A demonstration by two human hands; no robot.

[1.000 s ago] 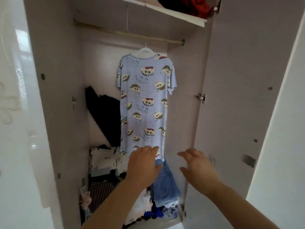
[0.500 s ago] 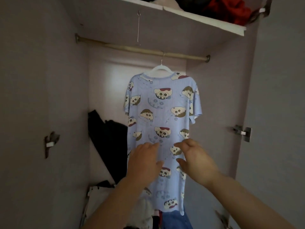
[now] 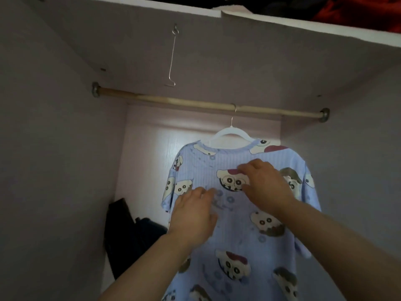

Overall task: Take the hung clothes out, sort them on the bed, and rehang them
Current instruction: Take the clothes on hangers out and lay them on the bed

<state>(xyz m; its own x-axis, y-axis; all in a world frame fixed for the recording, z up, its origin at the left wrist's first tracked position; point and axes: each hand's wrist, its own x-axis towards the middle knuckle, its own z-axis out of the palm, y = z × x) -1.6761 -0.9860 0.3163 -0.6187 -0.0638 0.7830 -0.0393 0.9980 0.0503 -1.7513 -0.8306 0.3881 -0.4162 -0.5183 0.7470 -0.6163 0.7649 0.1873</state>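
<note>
While the blue cartoon-print nightshirt [image 3: 238, 231] hangs on its white hanger [image 3: 230, 133] from the wooden rod [image 3: 173, 101], right of the rod's middle, both hands hover in front of its chest. Left hand [image 3: 193, 216]: the lower one, at mid-chest, fingers [image 3: 204, 192] loosely spread, holding nothing. Right hand [image 3: 267, 185]: higher, nearer the collar, fingers slightly bent, thumb apart, holding nothing. Cannot tell whether either hand touches the fabric. Judged step: taking this garment off the rod. Suggested handling: go for the hanger, not the cloth. One hand grips the hanger's neck just below the hook, lifts until the hook clears the top of the rod, then draws it out toward the body. The other hand gathers the long shirt body so it does not swing or catch. Risk: tugging the thin knit would likely slide it off the hanger's shoulders. Bare wire hook [image 3: 171, 59] dangles below the shelf [image 3: 282, 25], left of the hanger; avoid snagging on it. Dark garment [image 3: 130, 233] sits low at back left.
</note>
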